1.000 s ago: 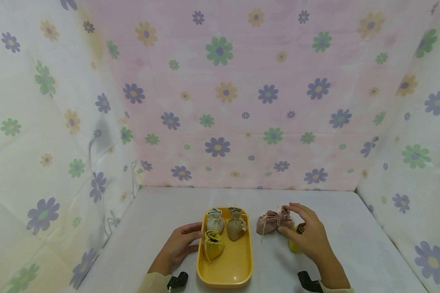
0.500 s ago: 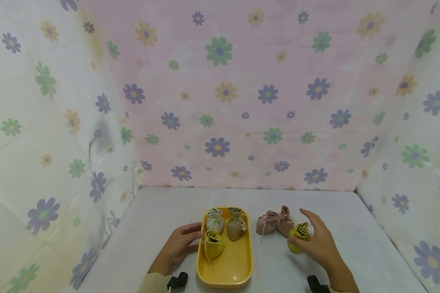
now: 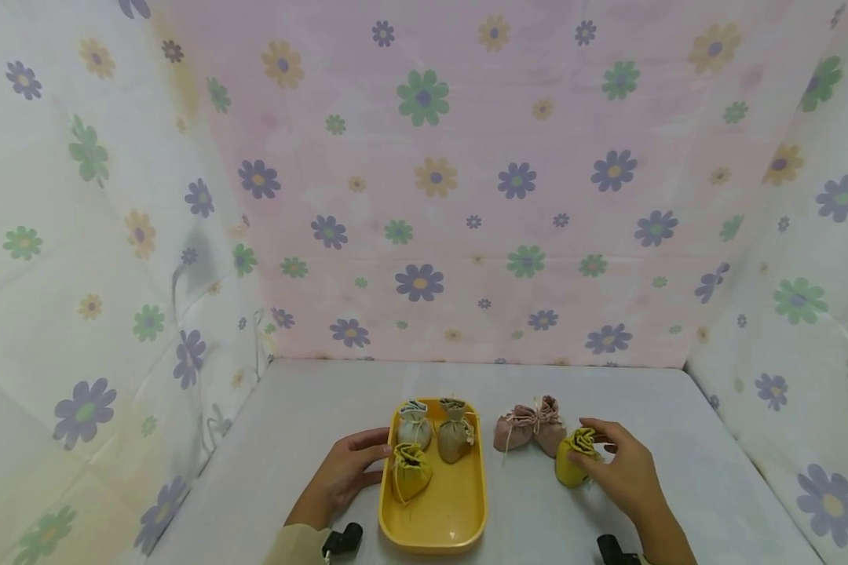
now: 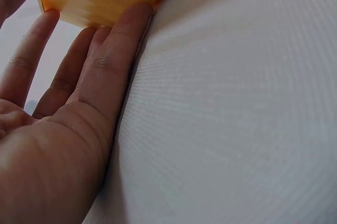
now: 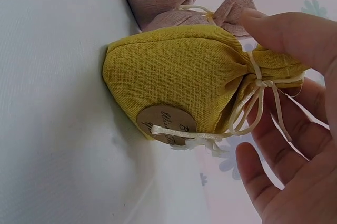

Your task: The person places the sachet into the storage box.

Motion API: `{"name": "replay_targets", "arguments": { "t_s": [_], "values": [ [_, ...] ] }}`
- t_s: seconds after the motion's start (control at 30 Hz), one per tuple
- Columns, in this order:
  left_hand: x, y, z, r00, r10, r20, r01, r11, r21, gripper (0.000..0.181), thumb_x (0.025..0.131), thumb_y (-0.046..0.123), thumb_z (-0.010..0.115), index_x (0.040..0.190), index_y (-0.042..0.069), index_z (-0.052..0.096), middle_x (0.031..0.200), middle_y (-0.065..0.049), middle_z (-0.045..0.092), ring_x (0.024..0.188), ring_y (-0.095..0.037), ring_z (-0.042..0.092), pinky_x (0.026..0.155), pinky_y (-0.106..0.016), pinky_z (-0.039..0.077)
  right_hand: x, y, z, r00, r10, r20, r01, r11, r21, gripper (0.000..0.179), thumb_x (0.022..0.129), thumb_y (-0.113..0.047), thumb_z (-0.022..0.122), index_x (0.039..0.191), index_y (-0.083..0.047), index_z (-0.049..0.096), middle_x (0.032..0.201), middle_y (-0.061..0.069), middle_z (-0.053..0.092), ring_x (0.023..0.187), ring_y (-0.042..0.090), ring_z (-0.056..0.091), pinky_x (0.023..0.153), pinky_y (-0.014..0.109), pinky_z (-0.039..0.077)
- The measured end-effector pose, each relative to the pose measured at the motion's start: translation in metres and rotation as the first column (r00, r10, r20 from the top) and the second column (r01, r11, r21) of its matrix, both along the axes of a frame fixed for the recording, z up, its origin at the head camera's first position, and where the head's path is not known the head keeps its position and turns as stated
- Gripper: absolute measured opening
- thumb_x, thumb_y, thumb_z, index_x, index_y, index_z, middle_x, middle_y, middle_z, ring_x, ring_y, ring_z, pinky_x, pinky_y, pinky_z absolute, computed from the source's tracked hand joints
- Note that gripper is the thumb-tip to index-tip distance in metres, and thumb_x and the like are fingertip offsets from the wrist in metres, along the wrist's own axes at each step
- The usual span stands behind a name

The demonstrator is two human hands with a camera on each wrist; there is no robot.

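Observation:
My left hand [image 3: 349, 469] is beside the yellow tray [image 3: 434, 541], its fingertips touching the tray's side wall; in the left wrist view its fingers [image 4: 100, 66] reach the tray's lower edge fairly straight. Three drawstring pouches lie in the tray: a whitish one [image 3: 414, 428], an olive-beige one [image 3: 455, 439] and a yellow one [image 3: 411, 475]. To the right, my right hand [image 3: 625, 469] grips the gathered neck of another yellow drawstring pouch [image 5: 174, 74]. This pouch stands on the table, with a cream cord tied in a bow and a round brown tag bearing handwriting.
Two dusty-pink pouches [image 3: 514, 430] lean together between the tray and the gripped pouch. The white-covered table [image 3: 311, 384] is enclosed by flower-print cloth [image 3: 459, 314] at the back and on both sides.
My right hand has left the pink pouches, moved right and nearer to me, and closed its thumb and fingers around the yellow pouch's neck. The left hand and tray have stayed put.

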State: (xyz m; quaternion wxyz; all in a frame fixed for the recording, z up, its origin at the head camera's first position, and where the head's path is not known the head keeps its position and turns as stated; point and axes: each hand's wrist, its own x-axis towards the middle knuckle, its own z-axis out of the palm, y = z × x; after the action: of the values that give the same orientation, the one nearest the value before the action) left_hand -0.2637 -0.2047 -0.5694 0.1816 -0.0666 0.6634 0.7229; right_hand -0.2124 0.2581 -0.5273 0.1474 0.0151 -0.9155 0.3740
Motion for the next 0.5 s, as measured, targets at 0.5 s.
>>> {"name": "replay_targets", "arguments": {
  "t_s": [0.5],
  "values": [
    [0.002, 0.000, 0.002, 1.000, -0.001, 0.001, 0.001, 1.000, 0.002, 0.071, 0.083, 0.034, 0.088, 0.145, 0.010, 0.061, 0.149, -0.014, 0.058, 0.120, -0.022, 0.067, 0.093, -0.043, 0.062, 0.002, -0.008, 0.012, 0.997, -0.053, 0.057, 0.057, 0.997, -0.059, 0.044, 0.086, -0.028, 0.086, 0.125, -0.014, 0.072, 0.122, 0.010, 0.074, 0.108, 0.031, 0.070, 0.096, 0.053, 0.059]
  ]
}}
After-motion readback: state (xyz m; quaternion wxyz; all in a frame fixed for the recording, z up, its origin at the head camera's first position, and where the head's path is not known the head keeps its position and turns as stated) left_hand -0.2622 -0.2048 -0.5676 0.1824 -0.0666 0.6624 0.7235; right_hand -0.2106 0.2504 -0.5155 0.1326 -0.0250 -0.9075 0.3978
